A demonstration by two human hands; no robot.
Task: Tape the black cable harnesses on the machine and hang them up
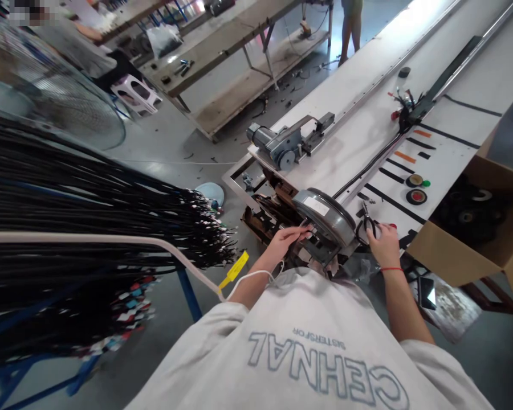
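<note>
My right hand (385, 246), with a red string at the wrist, grips a pair of black-handled scissors (365, 221) at the table's near end. The blades point away from me over the white tabletop. My left hand (287, 240) is closed, fingertips pinched together at the left side of a round grey metal drum (325, 213). What those fingers hold is too small and partly hidden to make out. From beyond the drum, a black cable bundle (367, 168) runs up the long white table (350, 136). Two tape rolls (416, 197) lie right of the scissors.
A motor unit (277, 145) sits on the table's left edge. Right stands an open cardboard box (461, 245) with dark rolls inside. Many black cables (111, 210) hang over a blue rack at left, near a fan (60, 97). A seated person is farther back; another person's legs show beyond.
</note>
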